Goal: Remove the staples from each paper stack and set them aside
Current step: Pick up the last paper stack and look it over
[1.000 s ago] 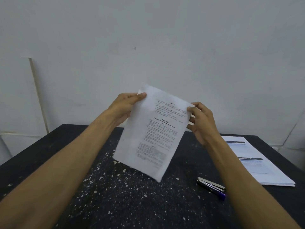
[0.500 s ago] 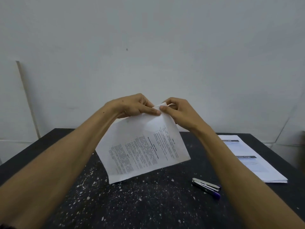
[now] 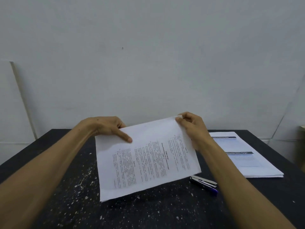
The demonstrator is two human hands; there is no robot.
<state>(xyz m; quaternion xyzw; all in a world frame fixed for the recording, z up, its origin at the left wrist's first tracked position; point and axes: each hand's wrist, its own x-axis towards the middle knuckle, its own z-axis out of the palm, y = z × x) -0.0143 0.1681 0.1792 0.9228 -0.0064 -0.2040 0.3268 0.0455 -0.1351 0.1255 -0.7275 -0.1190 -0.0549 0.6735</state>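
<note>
Printed paper stack [image 3: 146, 159] held tilted above table — second stack [image 3: 244, 156] flat, right.

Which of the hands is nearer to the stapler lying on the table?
Right. The right hand holds the paper corner above the stapler; the left hand grips the far-left edge.

Both forearms are bare to the frame's edge, with no sleeves; the left hand [image 3: 105, 128] and right hand [image 3: 194, 129] wear nothing.
</note>
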